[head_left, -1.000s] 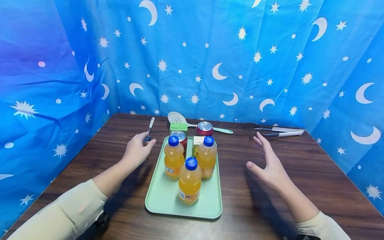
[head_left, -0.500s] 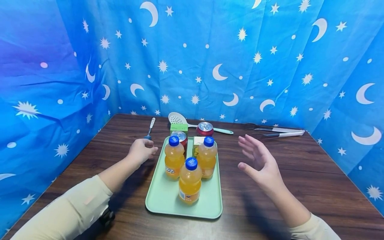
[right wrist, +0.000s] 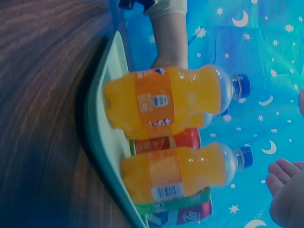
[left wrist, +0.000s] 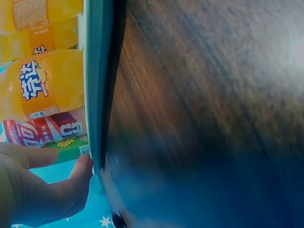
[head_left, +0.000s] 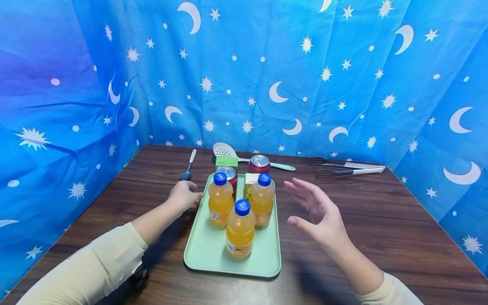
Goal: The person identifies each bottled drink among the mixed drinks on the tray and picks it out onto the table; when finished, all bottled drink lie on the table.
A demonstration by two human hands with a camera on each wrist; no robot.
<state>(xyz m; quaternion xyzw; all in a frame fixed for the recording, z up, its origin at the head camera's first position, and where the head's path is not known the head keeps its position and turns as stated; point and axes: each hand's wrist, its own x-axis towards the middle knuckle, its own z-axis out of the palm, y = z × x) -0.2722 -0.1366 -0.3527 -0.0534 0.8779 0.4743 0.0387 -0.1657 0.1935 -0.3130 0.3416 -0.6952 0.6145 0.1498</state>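
Note:
A pale green tray [head_left: 194,258] carries three orange soda bottles with blue caps: a left one [head_left: 220,205], a right one [head_left: 263,204] and a front one [head_left: 241,241]. Behind them stand a red can [head_left: 232,177] and a small carton [head_left: 249,183], both partly hidden. My left hand [head_left: 184,197] is at the tray's left rim, fingers loosely bent; in the left wrist view a fingertip [left wrist: 85,164] is right at the rim [left wrist: 97,71]. To the right of the tray, my right hand [head_left: 319,212] hangs apart from it, fingers extended and thumb spread, holding nothing.
A second can [head_left: 260,164] and a green box [head_left: 227,162] stand at the tray's far end. Behind lies a slotted ladle [head_left: 225,150]. A spoon [head_left: 187,174] is beyond my left hand, tongs [head_left: 358,171] at the back right. A starry blue curtain [head_left: 244,63] surrounds the table.
My left hand has come away from the spoon, rightward and nearer, to the tray's rim. My right hand has moved left toward the tray. The tray and its drinks stay put.

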